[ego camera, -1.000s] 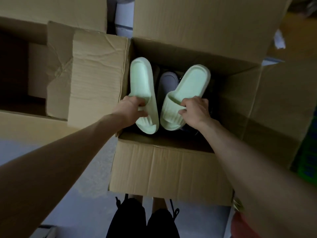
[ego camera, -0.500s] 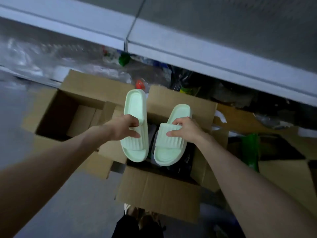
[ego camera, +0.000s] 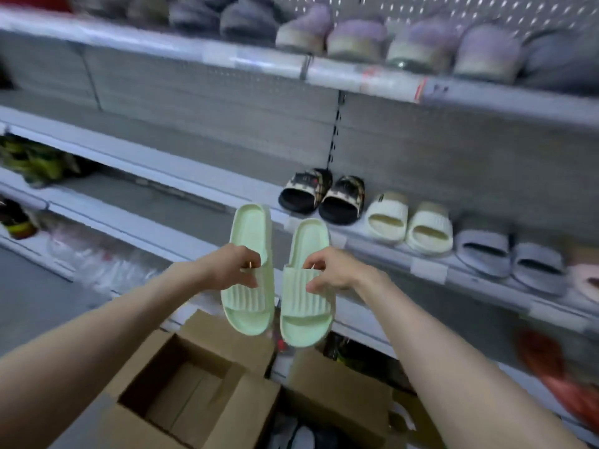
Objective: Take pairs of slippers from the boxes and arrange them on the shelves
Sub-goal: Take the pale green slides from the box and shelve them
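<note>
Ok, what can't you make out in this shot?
Head view only:
- Top-shelf slippers: motion blur, material unclear.
- Shelf-edge label: blurred, unreadable.
- Right box: contents dark, cut by bottom edge.
- Red item: blurred, unidentifiable.
- Left green slipper, right green slipper: straps partly under left hand, right hand.
</note>
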Demonstrator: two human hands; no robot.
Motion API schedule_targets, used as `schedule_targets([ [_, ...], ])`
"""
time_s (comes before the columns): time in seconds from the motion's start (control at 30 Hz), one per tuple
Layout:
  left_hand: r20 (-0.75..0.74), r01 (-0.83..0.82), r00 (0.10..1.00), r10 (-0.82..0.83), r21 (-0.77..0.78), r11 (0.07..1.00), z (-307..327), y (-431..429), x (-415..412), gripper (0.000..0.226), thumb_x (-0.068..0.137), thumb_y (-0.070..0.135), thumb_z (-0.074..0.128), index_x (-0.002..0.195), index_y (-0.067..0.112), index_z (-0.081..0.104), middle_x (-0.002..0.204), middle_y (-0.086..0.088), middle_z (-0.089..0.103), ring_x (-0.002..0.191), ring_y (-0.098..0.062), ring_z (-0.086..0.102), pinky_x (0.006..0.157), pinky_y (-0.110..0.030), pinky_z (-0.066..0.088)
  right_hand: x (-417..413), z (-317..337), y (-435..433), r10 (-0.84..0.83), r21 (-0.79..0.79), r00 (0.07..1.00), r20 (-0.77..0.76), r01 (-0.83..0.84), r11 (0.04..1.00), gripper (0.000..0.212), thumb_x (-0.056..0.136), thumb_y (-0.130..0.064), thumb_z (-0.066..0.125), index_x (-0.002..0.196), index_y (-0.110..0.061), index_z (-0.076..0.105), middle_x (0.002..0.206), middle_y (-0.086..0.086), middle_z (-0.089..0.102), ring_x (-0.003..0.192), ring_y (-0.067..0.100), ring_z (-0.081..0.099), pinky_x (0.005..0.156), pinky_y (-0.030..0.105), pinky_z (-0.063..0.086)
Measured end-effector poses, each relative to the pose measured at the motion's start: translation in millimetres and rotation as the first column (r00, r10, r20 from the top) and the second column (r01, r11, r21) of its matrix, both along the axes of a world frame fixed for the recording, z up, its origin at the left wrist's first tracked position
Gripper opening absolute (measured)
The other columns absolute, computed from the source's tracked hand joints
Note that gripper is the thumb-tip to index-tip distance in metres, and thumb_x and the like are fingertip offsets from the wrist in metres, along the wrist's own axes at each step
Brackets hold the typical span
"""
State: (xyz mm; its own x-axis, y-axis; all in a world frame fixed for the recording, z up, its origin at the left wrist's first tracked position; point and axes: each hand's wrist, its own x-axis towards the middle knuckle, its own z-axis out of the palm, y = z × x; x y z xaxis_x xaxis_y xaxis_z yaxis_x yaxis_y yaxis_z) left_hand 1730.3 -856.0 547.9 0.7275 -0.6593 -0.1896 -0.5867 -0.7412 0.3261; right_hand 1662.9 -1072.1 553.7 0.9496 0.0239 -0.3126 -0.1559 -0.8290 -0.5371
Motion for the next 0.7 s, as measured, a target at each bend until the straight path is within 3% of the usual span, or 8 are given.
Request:
schedule_targets([
  [0.1, 0.091, -0.025, 0.995, 0.03, -0.05, 0.998, 43.9, 14.0, 6.6, 0.012, 0.085, 0.024, 0.066, 0.091, 0.017, 0.057, 0.075, 0.005, 0.047, 0.078, -0.019, 0.046, 0.064, -0.025, 0.033, 8.5, 55.6, 9.4, -0.002, -0.039, 0.993, 0.116, 0.007, 0.999, 0.049, 0.074, -0.024, 0.08, 0.119, -0.015, 0.062, 0.119, 0.006, 0.06, 0.107, 0.021, 0.058, 0.08, 0.029, 0.047],
  [0.17, 0.121, -0.058, 0.99, 0.066, -0.07, 0.996, 65.8, 23.2, 10.8, 0.02, 0.086, 0.024, 0.065, 0.103, 0.016, 0.06, 0.085, 0.001, 0.052, 0.08, -0.019, 0.047, 0.062, -0.023, 0.036, 13.4, 83.1, 15.9, -0.004, -0.045, 0.984, 0.177, 0.012, 0.999, 0.044, 0.07, -0.028, 0.082, 0.109, -0.015, 0.065, 0.107, 0.006, 0.062, 0.094, 0.021, 0.059, 0.079, 0.033, 0.049],
  [0.23, 0.15, -0.09, 0.983, 0.102, -0.083, 0.992, 81.5, 30.4, 18.7, 0.028, 0.086, 0.028, 0.065, 0.112, 0.018, 0.06, 0.101, -0.005, 0.06, 0.088, -0.022, 0.052, 0.073, -0.028, 0.041, 19.5, 102.9, 22.0, -0.004, -0.054, 0.976, 0.219, 0.016, 0.998, 0.031, 0.068, -0.034, 0.083, 0.087, -0.022, 0.063, 0.09, 0.002, 0.059, 0.077, 0.016, 0.055, 0.063, 0.029, 0.046],
  [0.3, 0.2, -0.12, 0.971, 0.133, -0.077, 0.99, 94.3, 36.2, 29.1, 0.036, 0.086, 0.035, 0.064, 0.119, 0.023, 0.058, 0.116, -0.004, 0.061, 0.104, -0.024, 0.055, 0.088, -0.032, 0.04, 28.3, 116.4, 28.0, -0.012, -0.063, 0.968, 0.251, 0.029, 0.998, 0.03, 0.065, -0.035, 0.084, 0.074, -0.025, 0.057, 0.083, 0.0, 0.055, 0.069, 0.012, 0.049, 0.054, 0.024, 0.036],
  [0.43, 0.267, -0.131, 0.954, 0.137, -0.039, 0.991, 104.7, 41.9, 53.5, 0.04, 0.087, 0.04, 0.06, 0.124, 0.028, 0.055, 0.122, 0.001, 0.059, 0.113, -0.022, 0.053, 0.091, -0.033, 0.034, 50.7, 127.0, 39.0, -0.02, -0.08, 0.965, 0.261, 0.042, 0.996, 0.029, 0.068, -0.03, 0.083, 0.073, -0.016, 0.058, 0.079, 0.002, 0.054, 0.068, 0.015, 0.046, 0.057, 0.028, 0.035],
  [0.7, 0.176, -0.039, 0.983, 0.049, -0.057, 0.998, 91.7, 67.9, 167.8, 0.038, 0.089, 0.029, 0.06, 0.125, 0.02, 0.055, 0.123, -0.006, 0.058, 0.111, -0.025, 0.052, 0.092, -0.033, 0.042, 162.5, 106.0, 70.9, -0.1, -0.046, 0.96, 0.262, 0.116, 0.992, 0.028, 0.069, -0.028, 0.082, 0.07, -0.029, 0.055, 0.089, -0.005, 0.056, 0.083, 0.015, 0.053, 0.059, 0.023, 0.038],
])
